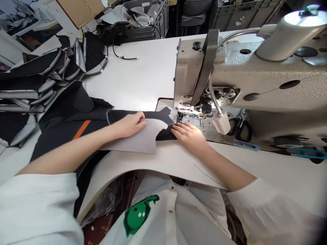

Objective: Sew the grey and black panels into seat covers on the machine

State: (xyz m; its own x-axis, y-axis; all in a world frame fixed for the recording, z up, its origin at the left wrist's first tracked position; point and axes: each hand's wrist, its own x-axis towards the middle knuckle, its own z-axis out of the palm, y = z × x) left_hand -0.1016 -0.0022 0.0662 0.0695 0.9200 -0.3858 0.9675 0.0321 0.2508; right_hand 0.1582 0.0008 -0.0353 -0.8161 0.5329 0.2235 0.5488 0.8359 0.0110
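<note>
A black fabric piece with a grey backing (138, 141) lies on the white table in front of the sewing machine (245, 75). My left hand (131, 124) is closed on its folded-up part, with the grey underside turned toward me. Close to the needle area, my right hand (189, 136) lies flat on the black fabric (166, 134), fingers stretched toward the presser foot (180, 117). The fabric's far edge reaches the machine's metal plate. More black fabric with an orange stripe (81, 129) spreads out under my left forearm.
Stacks of black and grey cut pieces (28, 88) fill the table's left side. Black-handled scissors (241, 127) and a blue thread snipper (246, 145) lie under the machine arm. A small lamp (221, 122) hangs by the needle. Grey crates (143, 32) stand behind the table.
</note>
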